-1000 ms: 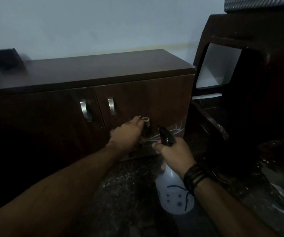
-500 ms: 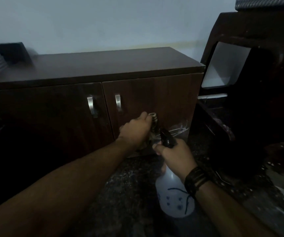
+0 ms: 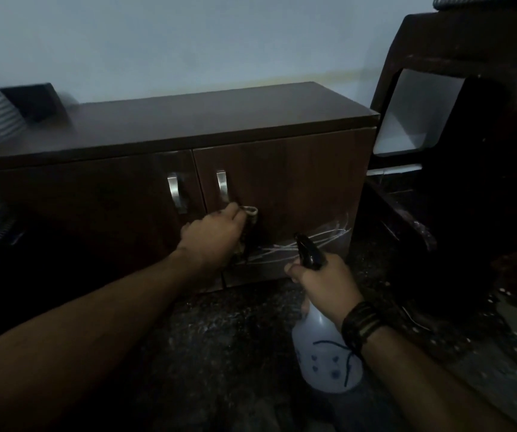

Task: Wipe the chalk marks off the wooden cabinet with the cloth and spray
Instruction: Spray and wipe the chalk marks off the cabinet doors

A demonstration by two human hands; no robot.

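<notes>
Shifted left and up since a second ago: left hand with cloth, now pressed on right cabinet door just below its handle, fingers clenched on cloth. Chalk marks low on same door, right of cloth. Right hand gripping spray bottle neck, nozzle toward marks.

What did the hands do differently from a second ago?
Hardly anything. The left hand still presses the cloth against the cabinet door, and the right hand still holds the spray bottle. The chalk marks remain. Mostly the camera shifted.
</notes>
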